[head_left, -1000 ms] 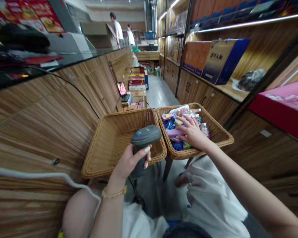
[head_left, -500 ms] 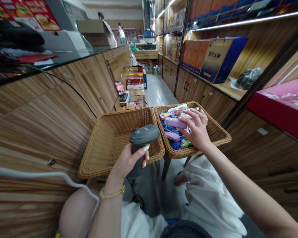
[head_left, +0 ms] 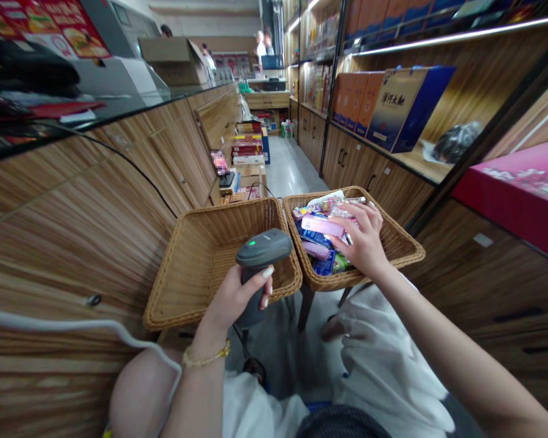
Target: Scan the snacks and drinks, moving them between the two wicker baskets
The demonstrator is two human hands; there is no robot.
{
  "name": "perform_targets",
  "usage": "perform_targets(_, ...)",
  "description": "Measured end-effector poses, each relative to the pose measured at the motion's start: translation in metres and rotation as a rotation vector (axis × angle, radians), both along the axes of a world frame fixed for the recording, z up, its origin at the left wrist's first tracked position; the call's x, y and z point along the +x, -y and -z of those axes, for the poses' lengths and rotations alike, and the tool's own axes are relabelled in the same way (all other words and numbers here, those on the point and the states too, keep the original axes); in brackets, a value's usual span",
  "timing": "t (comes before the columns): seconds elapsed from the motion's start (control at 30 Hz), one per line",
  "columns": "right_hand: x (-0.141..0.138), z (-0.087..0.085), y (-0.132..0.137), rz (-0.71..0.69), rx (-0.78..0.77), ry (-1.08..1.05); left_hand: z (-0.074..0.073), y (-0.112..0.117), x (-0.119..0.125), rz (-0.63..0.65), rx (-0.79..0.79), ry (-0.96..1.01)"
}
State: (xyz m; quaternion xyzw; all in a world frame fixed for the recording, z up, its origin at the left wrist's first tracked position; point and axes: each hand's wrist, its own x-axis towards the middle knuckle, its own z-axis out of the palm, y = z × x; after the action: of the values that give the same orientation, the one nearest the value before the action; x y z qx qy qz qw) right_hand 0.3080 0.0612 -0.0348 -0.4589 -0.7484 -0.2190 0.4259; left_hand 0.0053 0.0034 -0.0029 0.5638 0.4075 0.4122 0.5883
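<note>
My left hand (head_left: 244, 295) is wrapped round the grip of a dark grey barcode scanner (head_left: 265, 248), which has a green light lit on top. Its head points right, over the near right corner of the left wicker basket (head_left: 178, 249). With thumb and fingertips, my right hand (head_left: 363, 240) pinches a small lilac package (head_left: 322, 226) above the right wicker basket (head_left: 406, 246). That basket holds a jumble of small packets, among them a purple package (head_left: 316, 250) and a blue packet (head_left: 324, 266). My fingers cover part of the pile.
A wooden counter (head_left: 132, 164) runs along the left, with a cardboard box (head_left: 173, 61) on top. Shelves with gift boxes (head_left: 404, 109) and a pink box (head_left: 525, 188) stand at the right. A white cable (head_left: 73, 322) crosses the lower left. People are far back.
The scanner's light has turned from blue to green, and the lilac package now looks brightly lit. Both hands keep nearly the same place. People in the background have shifted.
</note>
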Motion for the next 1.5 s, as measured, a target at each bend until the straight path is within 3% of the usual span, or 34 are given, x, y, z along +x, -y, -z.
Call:
perform_targets(0.2,-0.002,-0.004,0.001,-0.025,-0.021,-0.028,-0.003,0.001,0.0,-0.016,-0.012,0.008)
perform_targets(0.47,-0.048,-0.027,-0.012,-0.11,-0.177,0.087,-0.005,0.002,0.0,-0.018,-0.037,0.048)
perform_targets(0.57,-0.05,-0.033,-0.015,-0.1,-0.239,0.102,-0.005,0.003,-0.002,-0.018,-0.038,0.044)
perform_targets(0.7,-0.031,-0.023,-0.013,-0.027,-0.283,0.094,-0.007,0.004,-0.002,-0.023,-0.028,0.032)
perform_targets(0.9,-0.016,0.003,-0.003,0.054,-0.418,0.29,-0.008,0.003,0.001,-0.039,-0.027,0.025)
perform_targets(1.1,-0.018,0.007,-0.007,0.041,-0.521,0.363,-0.002,0.0,-0.002,-0.026,-0.035,0.041)
perform_targets(1.27,-0.015,-0.002,-0.001,0.018,-0.442,0.305,-0.001,0.001,-0.002,-0.043,-0.025,0.05)
perform_targets(1.5,-0.007,-0.016,0.01,-0.016,-0.226,-0.058,-0.002,-0.001,0.0,-0.056,-0.033,0.047)
